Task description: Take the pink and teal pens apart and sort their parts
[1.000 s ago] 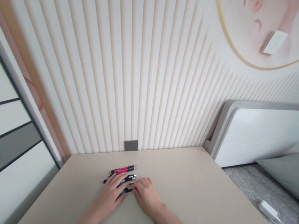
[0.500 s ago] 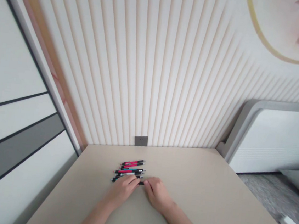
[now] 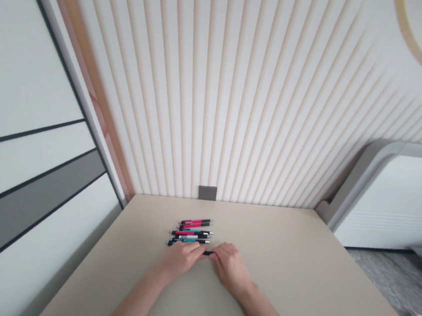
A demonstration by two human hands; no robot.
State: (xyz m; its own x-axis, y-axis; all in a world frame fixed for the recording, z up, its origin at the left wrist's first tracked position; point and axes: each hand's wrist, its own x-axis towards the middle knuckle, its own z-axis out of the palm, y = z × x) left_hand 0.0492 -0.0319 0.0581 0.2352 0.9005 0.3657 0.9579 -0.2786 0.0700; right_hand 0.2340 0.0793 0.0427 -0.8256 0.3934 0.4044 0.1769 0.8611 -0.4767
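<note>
My left hand (image 3: 182, 256) and my right hand (image 3: 229, 264) are both closed on a black pen (image 3: 208, 253), one at each end. Only its short dark middle shows between my fingertips; the rest is hidden. Just beyond my left hand lie several pens in a loose row, points to the right. Red and black pens (image 3: 195, 224) are farthest off, then a red one (image 3: 184, 233), a white one (image 3: 188, 236) and a blue one (image 3: 189, 241) nearer. My left fingers partly cover the nearest pens.
The beige tabletop (image 3: 269, 244) runs up to a ribbed white wall (image 3: 231, 105) with a dark socket (image 3: 207, 193). On the left stands a white and grey cabinet (image 3: 35, 180). A bed with a grey-edged headboard (image 3: 368, 169) is at the right.
The view has shifted, so the table and pens appear a little higher and further right. Both hands stay on the black pen, with little change in their grip.
</note>
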